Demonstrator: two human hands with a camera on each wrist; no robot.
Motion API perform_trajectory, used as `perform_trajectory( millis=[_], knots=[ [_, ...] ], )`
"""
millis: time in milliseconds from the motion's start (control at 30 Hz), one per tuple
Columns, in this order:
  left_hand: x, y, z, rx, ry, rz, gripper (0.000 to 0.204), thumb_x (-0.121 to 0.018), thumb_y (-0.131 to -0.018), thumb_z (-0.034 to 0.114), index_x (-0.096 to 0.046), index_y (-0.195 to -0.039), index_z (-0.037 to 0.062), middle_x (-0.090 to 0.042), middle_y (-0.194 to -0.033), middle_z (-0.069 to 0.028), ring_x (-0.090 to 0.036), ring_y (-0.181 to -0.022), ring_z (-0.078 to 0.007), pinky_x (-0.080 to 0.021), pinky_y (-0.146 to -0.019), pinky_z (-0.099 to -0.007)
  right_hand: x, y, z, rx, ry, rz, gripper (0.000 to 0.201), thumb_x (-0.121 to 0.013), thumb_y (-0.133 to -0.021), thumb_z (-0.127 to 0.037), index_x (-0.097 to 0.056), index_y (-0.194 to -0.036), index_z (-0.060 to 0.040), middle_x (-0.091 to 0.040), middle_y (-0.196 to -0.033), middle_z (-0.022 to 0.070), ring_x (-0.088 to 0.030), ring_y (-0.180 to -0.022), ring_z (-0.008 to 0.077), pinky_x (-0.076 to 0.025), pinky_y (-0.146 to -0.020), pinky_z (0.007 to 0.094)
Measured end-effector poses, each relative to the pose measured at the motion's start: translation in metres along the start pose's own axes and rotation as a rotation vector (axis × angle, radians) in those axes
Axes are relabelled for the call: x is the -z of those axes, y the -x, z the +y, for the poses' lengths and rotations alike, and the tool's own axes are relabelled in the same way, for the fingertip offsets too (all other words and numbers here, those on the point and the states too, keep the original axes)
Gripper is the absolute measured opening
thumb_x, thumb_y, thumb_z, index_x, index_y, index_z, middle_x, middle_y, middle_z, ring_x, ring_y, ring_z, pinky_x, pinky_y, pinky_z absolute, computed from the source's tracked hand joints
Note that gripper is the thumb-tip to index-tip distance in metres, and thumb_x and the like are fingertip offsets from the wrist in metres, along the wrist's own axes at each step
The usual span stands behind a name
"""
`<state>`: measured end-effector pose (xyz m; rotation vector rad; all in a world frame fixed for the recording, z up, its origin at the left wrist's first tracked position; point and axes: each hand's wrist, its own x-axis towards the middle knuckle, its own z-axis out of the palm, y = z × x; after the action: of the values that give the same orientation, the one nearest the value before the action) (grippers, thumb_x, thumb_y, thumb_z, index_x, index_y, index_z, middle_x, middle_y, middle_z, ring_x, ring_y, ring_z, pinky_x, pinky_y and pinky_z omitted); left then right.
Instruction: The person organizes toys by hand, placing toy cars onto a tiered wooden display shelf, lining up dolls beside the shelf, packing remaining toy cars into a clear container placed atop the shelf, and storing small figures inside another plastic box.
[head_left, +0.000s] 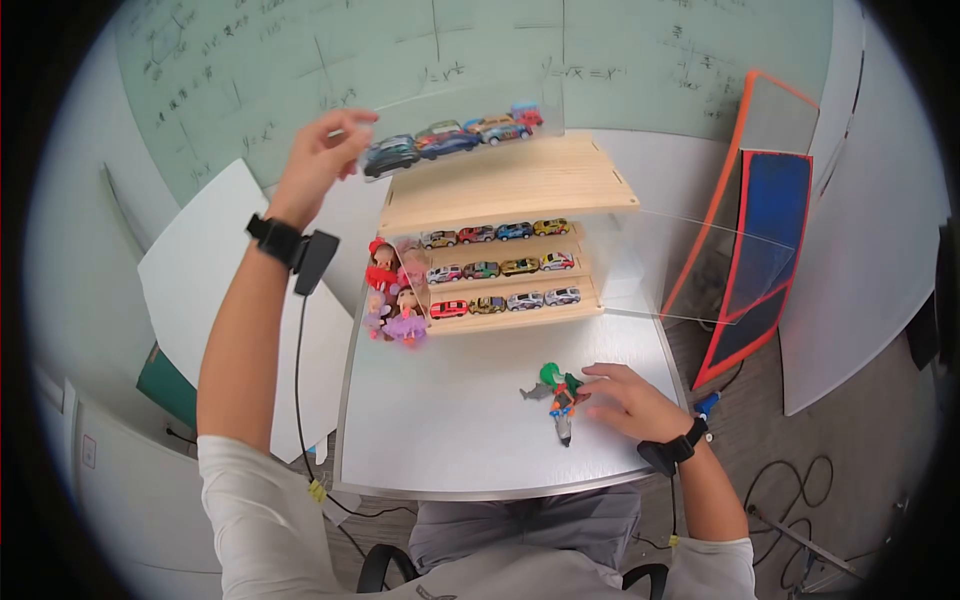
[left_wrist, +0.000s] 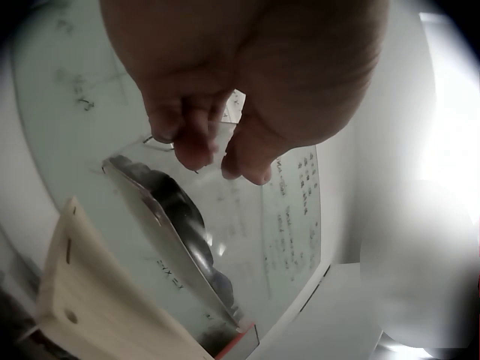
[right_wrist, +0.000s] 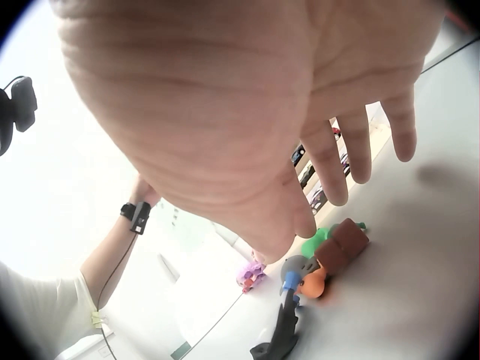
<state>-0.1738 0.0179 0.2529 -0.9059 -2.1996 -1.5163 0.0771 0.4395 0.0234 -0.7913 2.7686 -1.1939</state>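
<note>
My left hand (head_left: 325, 150) is raised at the left end of a clear display case (head_left: 548, 112). Thumb and fingertips pinch the case's upper edge in the left wrist view. Inside stands a row of toy cars (head_left: 447, 140), seen as dark shapes (left_wrist: 176, 206) from the wrist. The case hangs tilted over the back of a wooden display shelf (head_left: 510, 185). Low over the white table (head_left: 440, 430), my right hand (head_left: 632, 402) has its fingers spread and straight. Just left of its fingertips lies a small heap of toy figures (head_left: 563, 400) in green, grey, orange and brown.
Three tiers of toy cars (head_left: 485, 270) fill the shelf. Small dolls (head_left: 400, 305) stand at its left side. A clear panel (head_left: 720, 265) sticks out at its right, near an orange-edged blue board (head_left: 770, 220). Behind rises a whiteboard (head_left: 620, 50). A cable runs from each wrist.
</note>
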Motion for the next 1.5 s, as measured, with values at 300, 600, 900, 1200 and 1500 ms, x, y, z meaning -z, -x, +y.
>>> perform_trajectory(
  millis=[300,600,900,1200,1500],
  knots=[
    [-0.034,-0.040,-0.034,0.047,-0.061,-0.169,0.028,-0.071,-0.101,0.021,-0.058,-0.079,0.0091,-0.065,-0.137,-0.0082,-0.055,-0.068,-0.0063,-0.045,-0.063,-0.0234,0.009,0.018,0.001,-0.046,-0.014,0.033,0.033,-0.073,-0.096,-0.016,-0.072,-0.129,-0.0104,-0.060,-0.147,0.0155,-0.050,-0.143,0.0371,-0.040,-0.119,0.0456],
    [-0.029,-0.040,-0.037,0.090,-0.115,-0.267,0.027,-0.073,-0.100,0.019,-0.057,-0.081,0.0076,-0.064,-0.139,-0.0113,-0.056,-0.069,-0.0064,-0.048,-0.065,-0.0256,0.003,0.010,0.000,-0.033,-0.053,0.043,0.032,-0.075,-0.095,-0.014,-0.073,-0.126,-0.0094,-0.060,-0.147,0.0157,-0.051,-0.141,0.0369,-0.042,-0.116,0.0448],
    [-0.026,-0.041,-0.043,0.078,-0.104,-0.244,0.026,-0.074,-0.099,0.021,-0.059,-0.083,0.0078,-0.064,-0.141,-0.0124,-0.058,-0.070,-0.0068,-0.049,-0.067,-0.0255,0.006,0.005,-0.006,0.024,-0.044,0.084,0.032,-0.076,-0.095,-0.016,-0.072,-0.125,-0.0064,-0.060,-0.145,0.0179,-0.055,-0.137,0.0368,-0.046,-0.113,0.0431],
    [-0.025,-0.027,-0.042,-0.064,-0.254,-0.064,0.028,-0.079,-0.096,0.023,-0.072,-0.119,0.0085,-0.062,-0.147,-0.0086,-0.059,-0.074,-0.0078,-0.050,-0.071,-0.0238,0.042,0.030,0.040,-0.211,-0.296,0.588,0.029,-0.073,-0.092,-0.004,-0.073,-0.120,-0.0041,-0.069,-0.130,0.0133,-0.067,-0.118,0.0271,-0.052,-0.100,0.0353],
    [-0.092,0.106,0.038,-0.360,-0.354,0.027,0.022,-0.078,-0.089,0.006,-0.068,-0.109,0.0022,-0.066,-0.101,-0.0047,-0.051,-0.066,-0.0103,-0.041,-0.058,-0.0260,-0.004,0.008,-0.004,-0.046,0.091,0.061,0.098,-0.089,-0.083,-0.027,-0.035,-0.161,-0.0066,-0.029,-0.166,0.0293,-0.030,-0.154,0.0467,-0.031,-0.125,0.0486]
  ],
)
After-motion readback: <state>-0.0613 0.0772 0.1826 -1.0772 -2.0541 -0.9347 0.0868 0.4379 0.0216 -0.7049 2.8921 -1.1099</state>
